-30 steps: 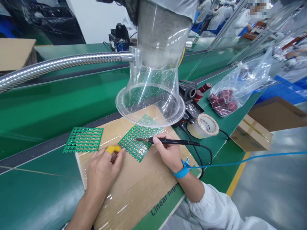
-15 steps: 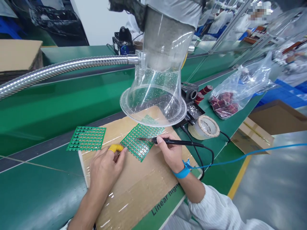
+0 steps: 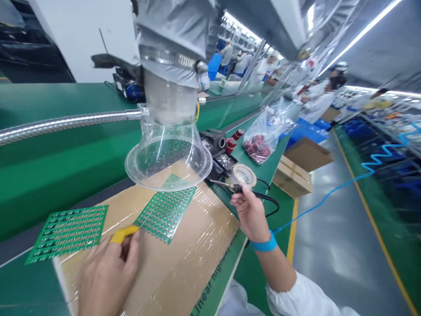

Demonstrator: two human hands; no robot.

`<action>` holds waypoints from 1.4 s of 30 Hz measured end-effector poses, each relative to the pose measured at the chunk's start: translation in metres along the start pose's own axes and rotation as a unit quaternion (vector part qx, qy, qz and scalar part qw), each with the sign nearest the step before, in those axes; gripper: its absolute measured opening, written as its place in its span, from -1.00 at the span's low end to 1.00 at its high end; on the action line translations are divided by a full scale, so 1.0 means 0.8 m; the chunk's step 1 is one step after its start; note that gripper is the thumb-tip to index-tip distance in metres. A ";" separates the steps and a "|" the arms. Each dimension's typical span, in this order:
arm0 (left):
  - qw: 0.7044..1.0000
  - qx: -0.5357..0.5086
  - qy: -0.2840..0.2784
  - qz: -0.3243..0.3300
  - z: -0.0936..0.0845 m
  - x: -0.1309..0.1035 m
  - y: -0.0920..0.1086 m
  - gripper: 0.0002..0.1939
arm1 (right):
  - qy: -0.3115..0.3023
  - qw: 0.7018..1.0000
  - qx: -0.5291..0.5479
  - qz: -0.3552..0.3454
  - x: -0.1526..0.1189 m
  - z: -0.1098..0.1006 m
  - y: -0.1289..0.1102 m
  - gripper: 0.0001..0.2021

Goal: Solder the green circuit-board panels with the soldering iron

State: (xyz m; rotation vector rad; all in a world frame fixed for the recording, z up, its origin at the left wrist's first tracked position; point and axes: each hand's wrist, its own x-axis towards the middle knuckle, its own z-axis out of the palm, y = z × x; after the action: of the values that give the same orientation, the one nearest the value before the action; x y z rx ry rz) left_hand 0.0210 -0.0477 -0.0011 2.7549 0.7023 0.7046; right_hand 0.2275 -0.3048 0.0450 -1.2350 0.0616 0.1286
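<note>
My right hand (image 3: pixel 250 210), with a blue band on its wrist, is closed around the black handle of a soldering iron (image 3: pixel 235 188). The iron's metal tip points left, near the black stand (image 3: pixel 219 153) and the roll of tape (image 3: pixel 244 175). My left hand (image 3: pixel 113 263) has a yellow cover on one finger. Its thumb and finger are pinched together at the lower left corner of a green circuit panel (image 3: pixel 167 210); whatever they pinch is too small to make out. The panel lies on the taped cardboard (image 3: pixel 184 267). Another green panel (image 3: pixel 70 230) lies at the left.
A clear fume hood (image 3: pixel 169 162) hangs over the panel's far end, with a metal flexible arm (image 3: pixel 72 122) at left. Red wire bundles (image 3: pixel 234 141) and a plastic bag (image 3: pixel 263 136) stand behind the tape. Beyond are open cardboard boxes (image 3: pixel 292 177) and people (image 3: pixel 320 98) in white.
My right hand has moved the iron off the panel, to the right beside the tape roll. My left hand stays at the panel's corner. The view has turned to the right and upward.
</note>
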 end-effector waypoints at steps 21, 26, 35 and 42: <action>0.989 -0.083 0.019 0.119 -0.034 -0.020 0.008 -0.63 | -0.038 0.978 -0.158 -0.128 -0.021 -0.032 -0.022 -0.69; 0.993 -0.064 0.012 0.095 -0.038 -0.021 0.004 -0.70 | -0.143 0.958 -0.226 -0.107 -0.043 0.042 0.012 -0.75; 0.999 -0.032 0.001 0.016 -0.042 -0.023 -0.011 -0.55 | -0.214 0.943 -0.222 -0.123 -0.064 0.110 0.069 -0.79; 0.998 -0.037 -0.026 -0.042 -0.039 -0.021 -0.016 -0.61 | -0.229 0.916 -0.278 -0.175 -0.062 0.111 0.088 -0.81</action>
State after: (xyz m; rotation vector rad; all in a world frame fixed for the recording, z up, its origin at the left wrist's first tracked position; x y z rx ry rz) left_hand -0.0124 -0.0423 0.0155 2.6495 0.7597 0.6250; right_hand 0.1667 -0.2012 0.0145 -1.7313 -0.6428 0.1235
